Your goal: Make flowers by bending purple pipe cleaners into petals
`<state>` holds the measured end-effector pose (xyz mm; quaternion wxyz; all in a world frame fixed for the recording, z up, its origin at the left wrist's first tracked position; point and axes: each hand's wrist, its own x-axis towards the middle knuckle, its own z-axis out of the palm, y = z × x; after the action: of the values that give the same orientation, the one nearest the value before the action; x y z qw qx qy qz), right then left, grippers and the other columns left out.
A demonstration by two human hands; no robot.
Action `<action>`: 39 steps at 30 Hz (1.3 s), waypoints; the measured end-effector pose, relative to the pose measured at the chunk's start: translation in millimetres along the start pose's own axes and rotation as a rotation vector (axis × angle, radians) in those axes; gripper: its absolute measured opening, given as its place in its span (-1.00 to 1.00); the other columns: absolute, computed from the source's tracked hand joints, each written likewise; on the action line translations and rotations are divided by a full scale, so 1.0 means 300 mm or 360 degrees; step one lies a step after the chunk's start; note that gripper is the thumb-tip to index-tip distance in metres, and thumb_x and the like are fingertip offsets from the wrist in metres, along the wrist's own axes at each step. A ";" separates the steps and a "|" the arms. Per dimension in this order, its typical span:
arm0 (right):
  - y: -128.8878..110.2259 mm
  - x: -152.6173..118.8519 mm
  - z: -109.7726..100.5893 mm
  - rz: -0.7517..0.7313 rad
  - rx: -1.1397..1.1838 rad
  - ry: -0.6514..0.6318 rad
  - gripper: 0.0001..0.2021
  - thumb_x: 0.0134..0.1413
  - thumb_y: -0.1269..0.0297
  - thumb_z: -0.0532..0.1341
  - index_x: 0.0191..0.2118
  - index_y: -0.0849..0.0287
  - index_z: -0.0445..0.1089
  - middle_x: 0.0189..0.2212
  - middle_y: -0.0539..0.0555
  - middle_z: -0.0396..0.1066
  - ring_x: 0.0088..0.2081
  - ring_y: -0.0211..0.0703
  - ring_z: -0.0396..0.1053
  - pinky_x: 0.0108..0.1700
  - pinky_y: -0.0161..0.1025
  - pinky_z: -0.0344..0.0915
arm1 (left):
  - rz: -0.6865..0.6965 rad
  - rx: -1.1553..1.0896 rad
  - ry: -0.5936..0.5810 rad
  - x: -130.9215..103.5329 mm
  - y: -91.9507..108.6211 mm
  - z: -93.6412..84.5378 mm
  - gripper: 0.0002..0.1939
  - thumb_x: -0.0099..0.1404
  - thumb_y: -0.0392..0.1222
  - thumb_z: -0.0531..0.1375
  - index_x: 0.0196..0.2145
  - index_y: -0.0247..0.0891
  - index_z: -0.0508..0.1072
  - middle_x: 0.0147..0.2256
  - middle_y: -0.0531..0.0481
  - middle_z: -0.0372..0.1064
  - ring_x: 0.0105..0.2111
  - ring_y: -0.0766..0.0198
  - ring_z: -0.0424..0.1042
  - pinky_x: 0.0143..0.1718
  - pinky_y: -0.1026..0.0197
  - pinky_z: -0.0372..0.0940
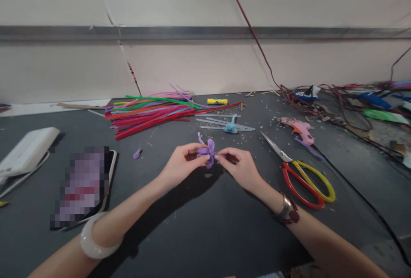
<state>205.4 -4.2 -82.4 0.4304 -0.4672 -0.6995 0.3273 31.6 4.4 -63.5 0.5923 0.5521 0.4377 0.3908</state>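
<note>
Between my two hands, a little above the dark table, is a purple pipe-cleaner flower [210, 146] with looped petals and a loose end sticking up. My left hand [183, 161] pinches its left petals between thumb and fingers. From the other side, my right hand [241, 167] pinches the flower near its centre and right part. The fingertips hide some of the petals. A blue pipe-cleaner flower [230, 127] rests just beyond my hands, on clear glue sticks [208, 120]. A small purple loop [137, 153] lies to the left.
A bundle of coloured pipe cleaners [150, 117] lies at the back, beside a yellow tube [217, 102]. Scissors [303, 179] and a pink glue gun [297, 129] with a black cord are on the right. A phone [111, 175] and white power bank [30, 149] lie left. Tangled wires [340, 106] fill the back right.
</note>
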 end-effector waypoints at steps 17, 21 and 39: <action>0.016 0.018 -0.031 0.0054 0.0326 -0.0318 -0.77 -0.04 0.35 0.18 -0.18 0.15 0.38 -0.29 0.07 0.42 -0.27 -0.22 0.38 -0.21 -0.26 0.34 | -0.0055 -0.0106 -0.0077 -0.009 -0.082 0.028 -0.78 0.08 -0.13 0.22 -0.39 -0.37 0.46 -0.50 0.03 0.38 -0.50 0.40 0.35 -0.41 0.34 0.30; 0.026 0.023 -0.042 0.0099 0.0336 -0.0502 -0.70 -0.01 0.39 0.15 -0.08 0.14 0.34 -0.23 0.08 0.41 -0.22 -0.20 0.37 -0.15 -0.19 0.31 | -0.0006 -0.0039 -0.0062 -0.011 -0.094 0.032 -0.77 0.09 -0.11 0.20 -0.41 -0.38 0.44 -0.53 0.03 0.34 -0.54 0.42 0.31 -0.45 0.34 0.28; 0.009 0.025 -0.056 0.0459 0.0776 -0.0613 -0.84 -0.11 0.43 0.21 -0.30 0.20 0.31 -0.43 -0.03 0.32 -0.39 -0.35 0.31 -0.29 -0.34 0.25 | 0.0946 0.1272 -0.0169 -0.010 -0.095 -0.032 -0.83 0.20 -0.19 0.11 -0.29 -0.14 0.48 -0.18 -0.02 0.41 -0.15 0.18 0.22 -0.07 0.05 0.06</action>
<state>220.3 4.7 -75.6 0.3387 -0.3743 -0.5958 0.6247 21.0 2.2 -91.8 0.2192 0.8558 0.3462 0.3158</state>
